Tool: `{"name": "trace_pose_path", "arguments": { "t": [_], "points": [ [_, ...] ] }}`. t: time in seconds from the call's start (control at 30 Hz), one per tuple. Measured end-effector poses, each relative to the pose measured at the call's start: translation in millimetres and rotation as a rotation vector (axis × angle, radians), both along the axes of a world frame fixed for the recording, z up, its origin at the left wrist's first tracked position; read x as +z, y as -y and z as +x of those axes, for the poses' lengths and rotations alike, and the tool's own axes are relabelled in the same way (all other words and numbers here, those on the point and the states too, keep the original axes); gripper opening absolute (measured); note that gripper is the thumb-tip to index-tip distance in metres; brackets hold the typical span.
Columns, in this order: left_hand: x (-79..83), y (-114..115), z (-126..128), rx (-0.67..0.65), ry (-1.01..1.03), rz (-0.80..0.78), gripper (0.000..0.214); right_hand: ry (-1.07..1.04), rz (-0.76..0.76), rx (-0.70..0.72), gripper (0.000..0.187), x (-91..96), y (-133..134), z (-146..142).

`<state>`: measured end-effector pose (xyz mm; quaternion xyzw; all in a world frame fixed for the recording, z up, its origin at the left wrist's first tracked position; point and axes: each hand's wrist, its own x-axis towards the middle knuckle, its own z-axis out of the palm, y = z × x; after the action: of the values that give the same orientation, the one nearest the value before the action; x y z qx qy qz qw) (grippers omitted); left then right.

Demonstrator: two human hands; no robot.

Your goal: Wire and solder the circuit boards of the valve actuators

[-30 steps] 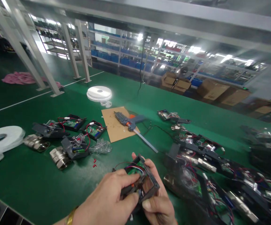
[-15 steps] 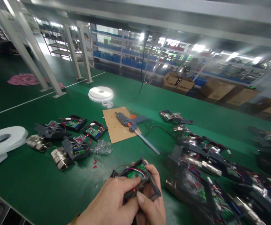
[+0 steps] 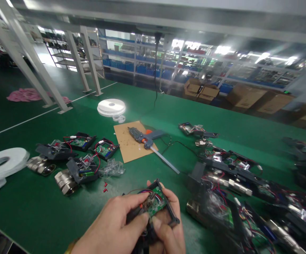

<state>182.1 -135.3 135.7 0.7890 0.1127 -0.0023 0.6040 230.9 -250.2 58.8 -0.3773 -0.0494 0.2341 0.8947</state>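
Note:
Near the bottom middle, both hands hold a black-framed electronic unit (image 3: 159, 203) with a green circuit board and coloured wires. My left hand (image 3: 118, 222) reaches over its left side, index finger and thumb pinched on a small part by the wires; the hand hides much of that side. My right hand (image 3: 170, 220) supports the frame from the right, its thumb pressed at the lower edge and fingers behind it. Two small red pieces (image 3: 105, 187) lie to the left, near a clear plastic part (image 3: 113, 168).
A glue gun (image 3: 146, 138) with a long glue stick rests on brown cardboard (image 3: 121, 141). Wired assemblies with metal fittings (image 3: 66, 181) lie at left; several more (image 3: 229, 187) crowd the right. White tape rolls (image 3: 15, 158) and a white reel (image 3: 112, 105) sit on the green table.
The left index finger and thumb have drawn back leftward, uncovering more of the green board. The unit is still held in both hands; the view has shifted slightly.

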Motion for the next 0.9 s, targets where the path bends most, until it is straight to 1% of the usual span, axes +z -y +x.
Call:
{"name": "trace_pose_path", "arguments": {
  "t": [0.1, 0.2, 0.53, 0.77, 0.9],
  "points": [
    [2.2, 1.3, -3.7, -0.024, -0.052, 0.111, 0.026, -0.042, 0.030, 0.011, 0.066, 0.9, -0.6, -1.1],
    [3.0, 3.0, -4.0, -0.053, -0.070, 0.143, 0.025, -0.017, 0.009, -0.029, 0.066, -2.1, -1.2, -1.1],
    [9.6, -0.5, 0.4, -0.087, -0.075, 0.134, 0.029, 0.045, -0.072, -0.045, 0.065, -4.4, -1.6, -0.4],
    [11.2, 0.6, -1.0, -0.068, -0.102, 0.112, 0.030, 0.068, -0.113, -0.082, 0.066, -8.3, -1.4, -0.4],
    [15.2, -0.2, -1.3, -0.079, -0.131, 0.047, 0.034, 0.101, -0.131, -0.093, 0.064, -9.0, -0.9, -0.9]
  ]
}}
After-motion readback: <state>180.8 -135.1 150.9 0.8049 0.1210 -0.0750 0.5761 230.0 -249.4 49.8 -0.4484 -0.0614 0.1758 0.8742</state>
